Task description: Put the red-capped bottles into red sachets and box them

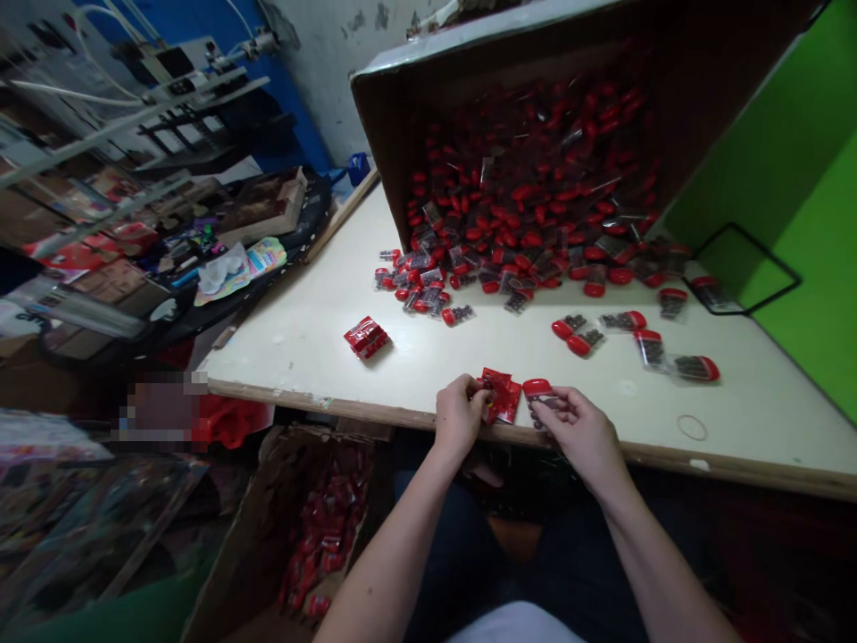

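Note:
At the front edge of the white table [314,357], my left hand [461,413] pinches some red packets [503,398]. Just right of them, my right hand [581,432] holds a small clear pack with a red top [536,388] and dark round pieces inside. A bundle of red packets [366,338] lies to the left on the table. Similar red-topped packs [584,341] are scattered beyond my right hand, and many more fill a tipped cardboard box [378,116] at the back.
Below the table's left front, an open carton [231,545] holds red packets. A rubber band [692,427] lies at the right, near a black wire frame [750,268] by the green wall. Machinery [180,85] and a cluttered black surface stand at the left.

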Available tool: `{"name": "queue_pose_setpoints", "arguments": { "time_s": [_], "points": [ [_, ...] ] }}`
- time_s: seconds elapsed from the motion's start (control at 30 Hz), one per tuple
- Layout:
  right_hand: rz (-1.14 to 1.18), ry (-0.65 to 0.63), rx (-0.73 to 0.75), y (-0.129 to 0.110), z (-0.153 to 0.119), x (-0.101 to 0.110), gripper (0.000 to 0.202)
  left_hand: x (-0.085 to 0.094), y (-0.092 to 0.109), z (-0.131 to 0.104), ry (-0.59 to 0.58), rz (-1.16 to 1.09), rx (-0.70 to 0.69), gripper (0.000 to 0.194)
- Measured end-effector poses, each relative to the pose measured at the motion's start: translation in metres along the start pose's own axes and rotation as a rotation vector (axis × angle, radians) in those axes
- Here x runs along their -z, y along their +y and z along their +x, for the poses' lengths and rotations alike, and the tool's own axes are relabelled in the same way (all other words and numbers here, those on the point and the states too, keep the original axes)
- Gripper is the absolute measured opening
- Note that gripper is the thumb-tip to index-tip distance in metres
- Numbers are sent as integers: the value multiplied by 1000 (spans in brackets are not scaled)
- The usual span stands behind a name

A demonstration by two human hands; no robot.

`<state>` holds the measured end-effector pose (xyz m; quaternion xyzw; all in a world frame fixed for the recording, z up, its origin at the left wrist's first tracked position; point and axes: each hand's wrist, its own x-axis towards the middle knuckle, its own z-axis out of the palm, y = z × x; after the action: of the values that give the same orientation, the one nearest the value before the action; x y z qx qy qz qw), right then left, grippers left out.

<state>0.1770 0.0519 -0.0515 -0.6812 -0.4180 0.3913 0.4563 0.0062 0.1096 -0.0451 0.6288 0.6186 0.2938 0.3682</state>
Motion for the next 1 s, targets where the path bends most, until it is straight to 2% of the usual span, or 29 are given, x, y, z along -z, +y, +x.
{"name": "queue_pose_setpoints", "arguments": {
  "time_s": [0.13, 0.27, 0.37, 0.5, 0.7, 0.9, 1.0],
  "points": [
    [-21, -3, 14, -2, 2, 1, 35, 3, 5, 1, 14, 136, -63, 13],
    [-101, 6, 47, -2, 10, -3, 36, 4, 8, 1, -3, 197, -69, 16],
    [-187, 9, 76, -5, 19, -11, 33, 4, 6, 1, -24, 133, -63, 17],
    [-337, -68, 96, -9, 26, -20, 25, 5, 0, 2, -39, 41, -40, 23],
    [-420, -96, 76, -9, 29, -21, 21, 14, -8, 3, -59, 49, 30, 29],
    [-387, -79, 87, -8, 25, -18, 23, 28, -14, 0, -30, 37, 27, 15],
    [-274, -30, 68, -3, 18, -15, 35, 31, -13, -1, 35, -109, 68, 11]
  ]
}}
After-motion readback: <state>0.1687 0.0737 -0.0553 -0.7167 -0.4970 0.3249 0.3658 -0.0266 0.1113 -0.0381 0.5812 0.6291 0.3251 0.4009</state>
